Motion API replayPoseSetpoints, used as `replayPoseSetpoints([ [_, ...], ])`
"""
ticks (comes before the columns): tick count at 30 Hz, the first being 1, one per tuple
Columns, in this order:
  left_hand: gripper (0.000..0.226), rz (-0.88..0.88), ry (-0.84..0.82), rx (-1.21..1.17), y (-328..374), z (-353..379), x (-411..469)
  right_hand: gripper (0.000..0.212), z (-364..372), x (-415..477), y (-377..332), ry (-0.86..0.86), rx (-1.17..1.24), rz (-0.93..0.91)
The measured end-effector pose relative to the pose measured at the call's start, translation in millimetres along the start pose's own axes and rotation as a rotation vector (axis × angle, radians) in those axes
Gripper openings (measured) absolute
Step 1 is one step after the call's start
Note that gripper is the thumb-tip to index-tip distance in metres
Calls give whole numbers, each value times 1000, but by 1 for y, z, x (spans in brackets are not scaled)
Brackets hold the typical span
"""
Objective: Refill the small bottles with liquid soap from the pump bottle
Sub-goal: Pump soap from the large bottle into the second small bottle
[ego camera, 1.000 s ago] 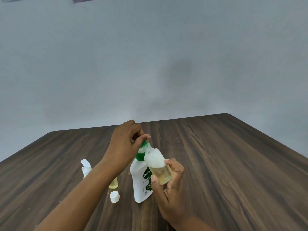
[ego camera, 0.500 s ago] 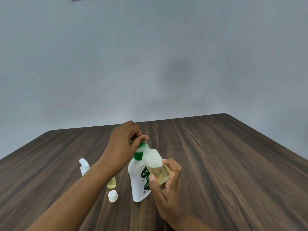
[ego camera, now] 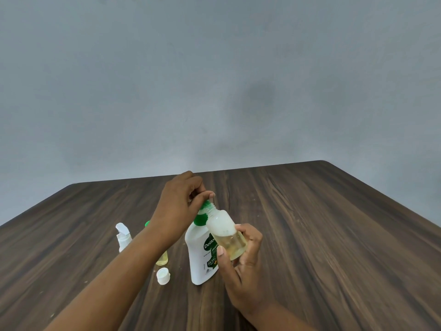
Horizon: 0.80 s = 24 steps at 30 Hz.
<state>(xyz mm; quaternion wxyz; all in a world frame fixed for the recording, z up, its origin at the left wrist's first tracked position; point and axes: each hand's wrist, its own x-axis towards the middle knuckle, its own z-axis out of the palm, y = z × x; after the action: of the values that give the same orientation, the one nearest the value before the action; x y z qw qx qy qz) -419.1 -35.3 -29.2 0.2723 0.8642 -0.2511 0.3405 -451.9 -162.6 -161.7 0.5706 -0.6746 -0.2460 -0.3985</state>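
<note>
Two things are mostly hidden: the pump head of the pump bottle (ego camera: pixel 201 259) sits under the curled fingers of the left hand (ego camera: pixel 180 206), with only the green collar and a bit of nozzle showing, and a second small bottle (ego camera: pixel 162 259) is cut off by the left forearm, leaving just its yellowish base visible. The right thumb covers part of the label. The left hand reaches in from lower left, fingers bunched round the pump top, thumb laid across it. The right hand (ego camera: pixel 241 268) grips the small bottle (ego camera: pixel 226 235) by its lower half, tilted with its neck against the nozzle (soap flowing or not, cannot tell). It is clear plastic, white foam above, pale yellow liquid below. The pump bottle is smooth and white, base on the dark wood-grain table (ego camera: pixel 334 235). Left of it are a white flip-top bottle (ego camera: pixel 123 236), lid up, and a loose white cap (ego camera: pixel 163 276). A grey matte wall (ego camera: pixel 214 80) is behind.
</note>
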Motion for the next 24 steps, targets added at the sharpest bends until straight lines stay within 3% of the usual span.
replayPoseSetpoints([
  [6, 36, -14, 7, -26, 3, -4, 0, 43, 0, 0, -1, 1, 5, -6],
  [11, 30, -10, -105, 40, 10, -10, 11, 44, -1, 3, -4, 11, 12, -19],
  [20, 24, -46, -82, 63, 4, -5, 2, 42, -2, -3, 0, -25, -18, 34],
  [24, 24, -36, -22, 37, 7, -4, 1, 43, -3, 3, -5, 48, 99, 40],
])
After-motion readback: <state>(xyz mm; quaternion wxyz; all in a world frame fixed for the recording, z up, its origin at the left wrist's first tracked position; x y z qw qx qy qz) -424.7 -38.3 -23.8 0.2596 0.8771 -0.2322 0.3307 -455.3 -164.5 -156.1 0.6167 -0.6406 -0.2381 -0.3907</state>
